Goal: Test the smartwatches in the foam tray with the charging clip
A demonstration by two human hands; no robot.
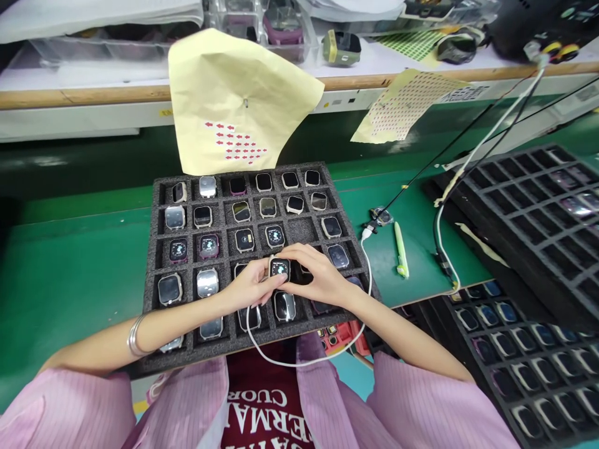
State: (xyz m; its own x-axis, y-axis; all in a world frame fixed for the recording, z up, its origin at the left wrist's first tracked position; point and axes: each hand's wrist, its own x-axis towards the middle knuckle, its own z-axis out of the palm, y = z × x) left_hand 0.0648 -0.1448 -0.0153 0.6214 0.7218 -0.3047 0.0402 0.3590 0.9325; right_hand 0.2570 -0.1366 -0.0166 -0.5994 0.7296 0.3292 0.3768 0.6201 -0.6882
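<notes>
A smartwatch body [279, 268] with its screen lit is held between my two hands, above a grey foam tray [299, 232]. My left hand [255, 284] grips its left side, the thumb lying over the lower part of the screen. On the other side my right hand [314, 273] pinches the watch between thumb and fingers. A white cable [276, 360] runs from under my left hand, loops below the tray and rises on the right. Strapless watch bodies sit in the tray's compartments; several near my hands have lit screens, such as one watch [275, 236].
A yellow sticker sheet [243, 106] with red arrows hangs behind the tray. To the right lie a light green pen [400, 249] and a cable connector [369, 229] on the green table [84, 274]. More foam trays [528, 206] of watches are stacked at the right. A shelf edge [93, 96] crosses the back.
</notes>
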